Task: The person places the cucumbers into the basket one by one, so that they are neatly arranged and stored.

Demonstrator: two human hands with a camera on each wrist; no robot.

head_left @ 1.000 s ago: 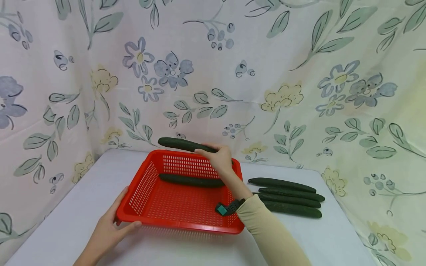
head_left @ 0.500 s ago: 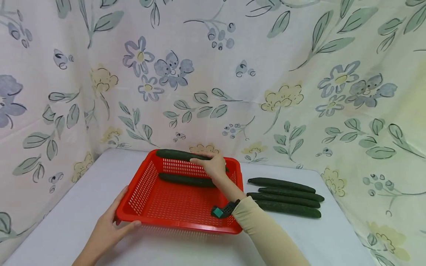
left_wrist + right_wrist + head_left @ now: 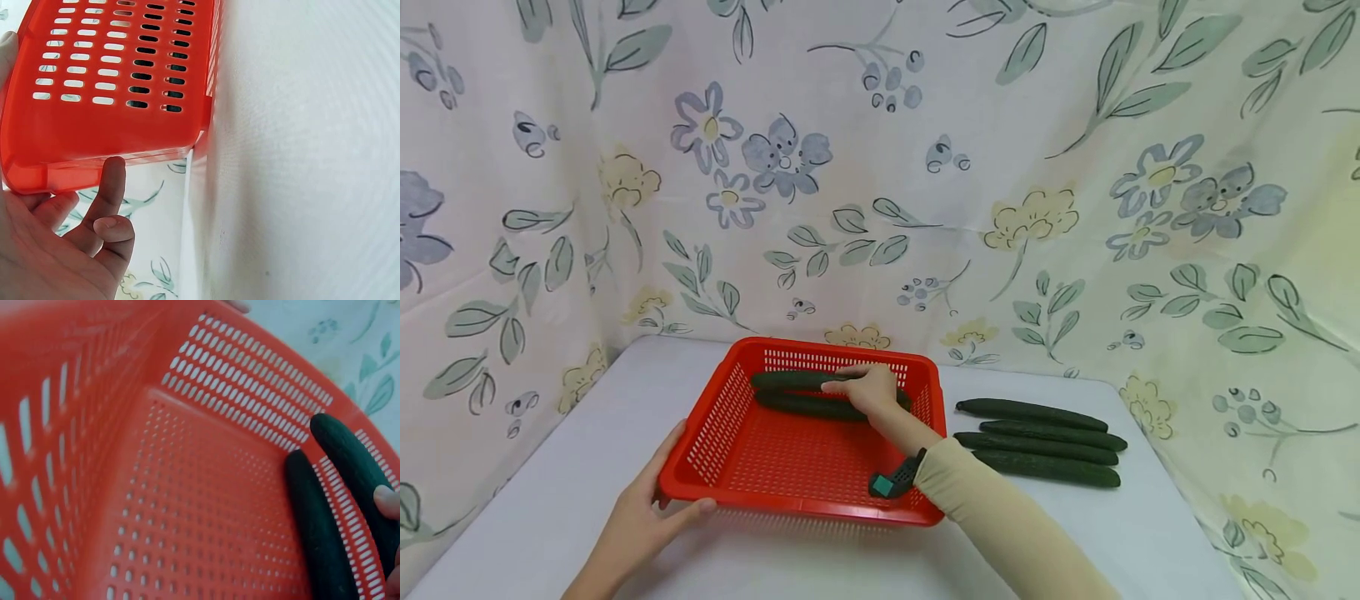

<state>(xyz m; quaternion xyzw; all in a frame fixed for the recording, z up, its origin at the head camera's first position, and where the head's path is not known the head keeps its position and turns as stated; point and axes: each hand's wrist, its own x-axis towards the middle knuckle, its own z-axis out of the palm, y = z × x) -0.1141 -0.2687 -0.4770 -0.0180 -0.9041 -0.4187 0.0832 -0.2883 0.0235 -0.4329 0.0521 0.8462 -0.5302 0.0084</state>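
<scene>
My right hand [image 3: 876, 390] reaches into a red perforated plastic basket [image 3: 805, 507] and grips a dark green cucumber [image 3: 786, 381] by its right part, thumb on the near side. That cucumber lies level along the back wall, raised above a second cucumber [image 3: 808, 406] on the basket floor. The right wrist view shows the gripped cucumber [image 3: 347, 453] beside the lower one [image 3: 315, 525], with fingertips [image 3: 387, 501] at the right edge. My left hand [image 3: 643, 508] holds the basket's near left corner, thumb along the front rim and fingers round the outer side.
Several more cucumbers [image 3: 1045, 468] lie side by side on the white table [image 3: 1037, 542], right of the basket. A floral cloth [image 3: 865, 167] hangs behind and at both sides. A dark wrist device [image 3: 895, 479] sits on my right wrist, over the basket.
The right hand has lowered its cucumber from above the back rim down into the basket, behind the other cucumber. The left hand and the basket have stayed in place.
</scene>
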